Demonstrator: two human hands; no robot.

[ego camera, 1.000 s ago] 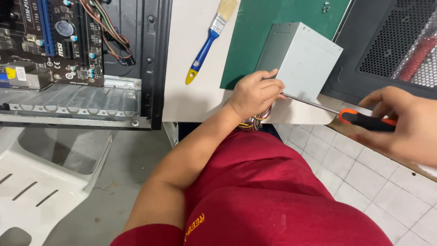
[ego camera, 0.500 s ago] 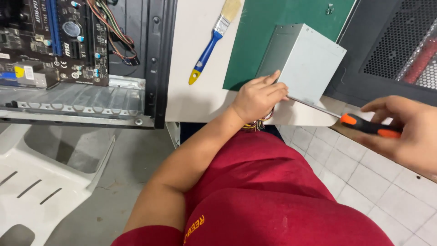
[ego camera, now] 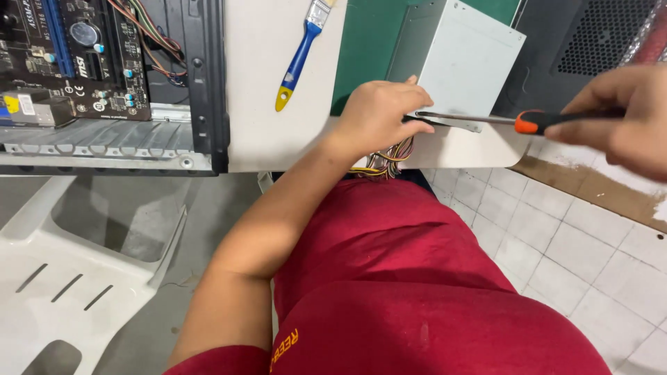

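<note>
A grey metal power supply box (ego camera: 464,62) sits at the near edge of the white table (ego camera: 264,132), partly on a green mat (ego camera: 365,48). My left hand (ego camera: 379,114) grips its near corner, above a bundle of coloured wires (ego camera: 389,161) hanging off the table edge. My right hand (ego camera: 622,118) holds a screwdriver (ego camera: 486,119) with an orange and black handle. Its long metal shaft points left and its tip reaches the box's near corner by my left fingers.
An open computer case (ego camera: 104,83) with a motherboard lies on the table's left. A blue and yellow paintbrush (ego camera: 300,57) lies between case and mat. A black mesh panel (ego camera: 590,42) is at the upper right. A white plastic chair (ego camera: 62,278) stands below left on the floor.
My right hand has lifted and levelled the screwdriver, bringing its tip to the box's near corner. My left hand has stayed on that corner.
</note>
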